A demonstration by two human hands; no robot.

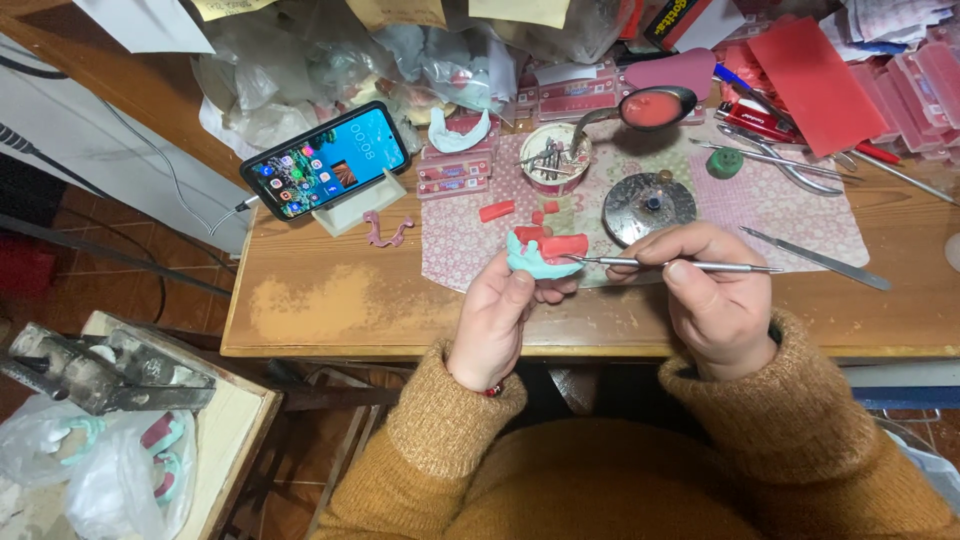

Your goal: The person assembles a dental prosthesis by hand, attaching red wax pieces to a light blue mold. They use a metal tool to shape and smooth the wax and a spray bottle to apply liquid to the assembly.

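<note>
Two bare hands at work above the near edge of the wooden table (330, 310). Left hand (497, 315): fingers closed around a pale blue-green dental cast (530, 262) with a block of red wax (562, 244) on top, held just beyond the thumb. Right hand (705, 290): closed in a pen grip on a slim metal carving tool (680, 265).

Key relation: tool's long axis runs roughly level, left to right; its tip touches, or nearly touches, the wax, which lies directly to the left of the right hand. Handle end projects past the right hand on the far side. Left hand is the nearer to the cast, carrying it.

Containers beyond the hands:
- small round tin (555, 158), holding several short metal pieces, kind unclear;
- metal ladle (650, 107), bowl filled with red wax;
- round metal burner (650, 207), just beyond the right knuckles.

Loose red wax pieces (497, 211) lie on the patterned mat (460, 250), beyond the left hand.
</note>
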